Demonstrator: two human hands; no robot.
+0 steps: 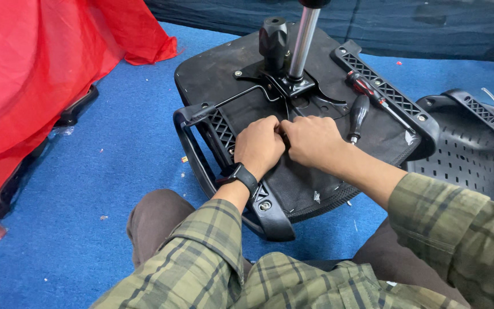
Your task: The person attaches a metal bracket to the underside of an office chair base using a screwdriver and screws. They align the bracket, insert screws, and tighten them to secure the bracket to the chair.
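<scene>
An upside-down black office chair seat [212, 74] lies on the blue carpet in front of me. Its metal mechanism plate [293, 86] with a chrome gas cylinder [303, 40] and a black knob [273, 35] stands at the seat's middle. My left hand [258, 146] and my right hand [311, 140] are both curled, knuckles up, side by side on the seat just below the mechanism. What the fingers pinch is hidden under them. A black armrest [198, 154] runs along the seat's left side. A black watch sits on my left wrist.
Two screwdrivers lie on the seat to the right of my hands, one black-handled [358, 116], one red-and-black [367, 88]. A black perforated chair back [464, 154] lies at right. Red cloth [35, 74] covers something at left. Small debris dots the blue carpet [115, 166].
</scene>
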